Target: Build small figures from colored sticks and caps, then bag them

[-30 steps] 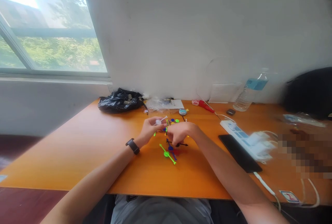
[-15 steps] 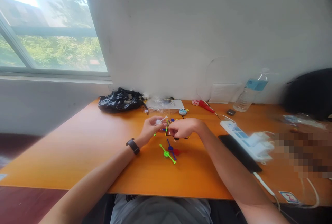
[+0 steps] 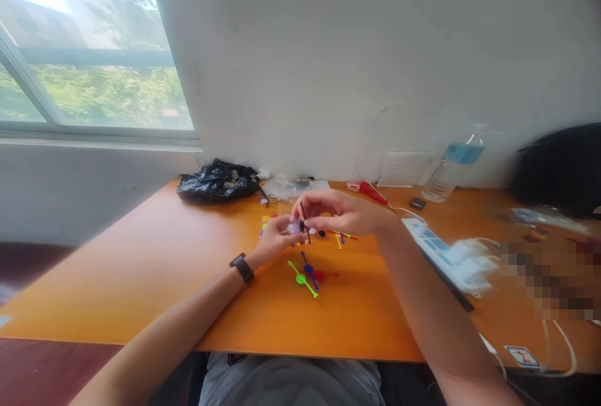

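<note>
My left hand (image 3: 277, 237), with a black watch on the wrist, is closed round a small pale clear piece (image 3: 294, 228) above the orange table (image 3: 164, 268). My right hand (image 3: 335, 212) is raised just beside it, pinching a thin black stick (image 3: 304, 220) whose lower end meets the piece in my left hand. Below the hands lie a green stick with a disc (image 3: 303, 279), a blue one (image 3: 308, 266) and a red one (image 3: 323, 275). More small coloured sticks (image 3: 340, 237) lie under my right hand.
A black plastic bag (image 3: 216, 182) and clear wrappers sit at the back by the wall. A red tool (image 3: 369, 191), a water bottle (image 3: 451, 165), a white power strip (image 3: 446, 249) and a dark bag (image 3: 561, 168) lie to the right.
My right hand has lifted off the table with the black stick and brought it to my left hand. Coloured sticks it covered now show.
</note>
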Available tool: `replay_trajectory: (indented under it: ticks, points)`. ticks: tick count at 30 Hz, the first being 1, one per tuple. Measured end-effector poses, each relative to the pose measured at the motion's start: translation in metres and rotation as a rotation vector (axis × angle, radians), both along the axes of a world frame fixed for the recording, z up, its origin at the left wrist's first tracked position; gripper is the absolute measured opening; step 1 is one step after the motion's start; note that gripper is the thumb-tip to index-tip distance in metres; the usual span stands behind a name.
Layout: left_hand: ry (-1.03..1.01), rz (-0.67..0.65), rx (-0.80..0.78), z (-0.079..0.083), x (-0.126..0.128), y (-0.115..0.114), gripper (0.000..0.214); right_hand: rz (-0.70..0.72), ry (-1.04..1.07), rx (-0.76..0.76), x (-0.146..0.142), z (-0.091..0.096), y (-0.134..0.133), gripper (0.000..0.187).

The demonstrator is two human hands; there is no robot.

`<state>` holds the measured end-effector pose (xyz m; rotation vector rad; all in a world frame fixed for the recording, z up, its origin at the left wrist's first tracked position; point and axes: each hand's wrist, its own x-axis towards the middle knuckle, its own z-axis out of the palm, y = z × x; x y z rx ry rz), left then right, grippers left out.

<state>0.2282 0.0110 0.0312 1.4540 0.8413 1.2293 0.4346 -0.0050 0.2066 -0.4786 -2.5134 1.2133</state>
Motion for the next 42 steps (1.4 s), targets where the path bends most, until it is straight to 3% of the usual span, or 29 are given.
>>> replay_trajectory:
  ticks: [3,7,14,21,27,37,42]
  points:
    - [0.032,0.025,-0.02,-0.003,0.002,-0.001,0.043,-0.151,0.227,0.001,0.008,0.006,0.0,0.018]
    - [0.09,0.047,0.048,-0.007,0.003,0.0,0.043,-0.395,0.473,0.166,0.011,0.008,0.007,0.024]
    - [0.083,0.017,0.008,-0.006,0.004,-0.003,0.046,-0.546,0.478,0.396,-0.003,-0.002,0.012,0.024]
    - [0.047,-0.024,-0.002,-0.007,0.003,-0.002,0.047,-0.552,0.277,0.645,-0.01,-0.009,0.013,0.005]
    - [0.069,-0.005,0.036,-0.006,0.003,-0.002,0.046,-0.544,0.091,0.789,-0.007,-0.013,0.016,0.011]
    - [0.115,0.005,0.109,-0.008,0.002,-0.001,0.044,-0.545,-0.126,0.734,0.0,-0.008,0.012,0.008]
    - [0.141,-0.013,0.124,-0.009,0.003,-0.001,0.045,-0.446,-0.156,0.678,0.006,-0.008,0.019,0.009]
